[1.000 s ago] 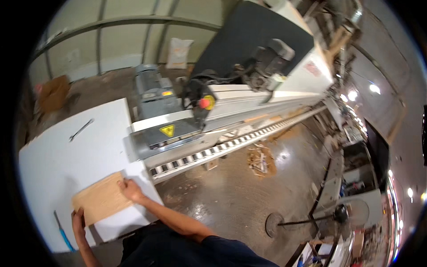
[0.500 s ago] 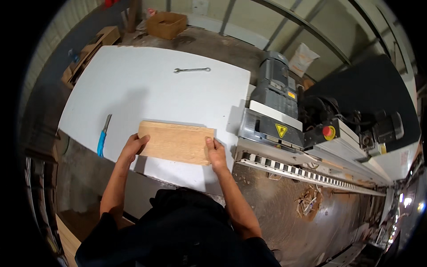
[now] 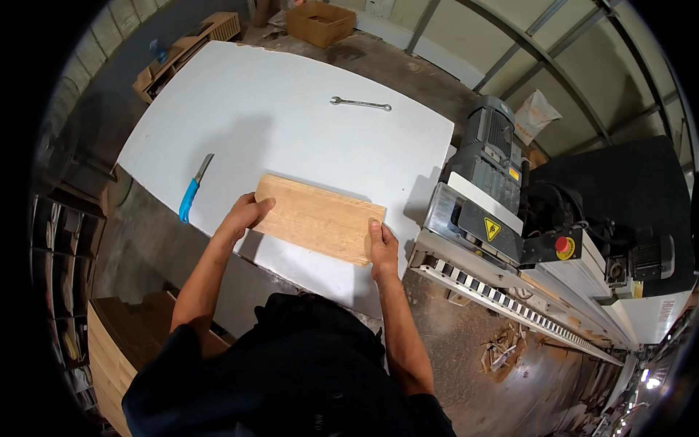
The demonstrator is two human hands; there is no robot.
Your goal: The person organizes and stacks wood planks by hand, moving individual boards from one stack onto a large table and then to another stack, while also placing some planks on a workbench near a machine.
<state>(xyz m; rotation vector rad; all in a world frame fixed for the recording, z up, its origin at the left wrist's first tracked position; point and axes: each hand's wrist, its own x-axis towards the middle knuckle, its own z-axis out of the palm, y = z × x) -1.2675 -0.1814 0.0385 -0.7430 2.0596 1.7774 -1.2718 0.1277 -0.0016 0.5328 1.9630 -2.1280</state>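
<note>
Between my two hands is a light brown wooden board [image 3: 317, 221], flat and rectangular, held above the near part of a white table [image 3: 291, 120]. My left hand [image 3: 247, 216] is closed on its left end, thumb on the top face. At the opposite end my right hand [image 3: 383, 247] grips the edge the same way, fingers partly hidden beneath. Left of the board lies a blue-handled knife [image 3: 191, 195] with its blade pointing away from me. A metal wrench [image 3: 360, 103] rests farther back on the table.
A machine with a grey motor [image 3: 489, 136], a red stop button [image 3: 564, 247] and a long roller track [image 3: 502, 302] stands at the right. Wood scraps [image 3: 502, 349] lie on the floor. Behind the table are a cardboard box [image 3: 320, 24] and a white sack [image 3: 536, 116]. Stacked boards [image 3: 109, 357] stand at lower left.
The view has turned, so the table and machine appear rotated clockwise and shifted right. Both hands keep hold of the wooden board, which looks more slanted in the picture.
</note>
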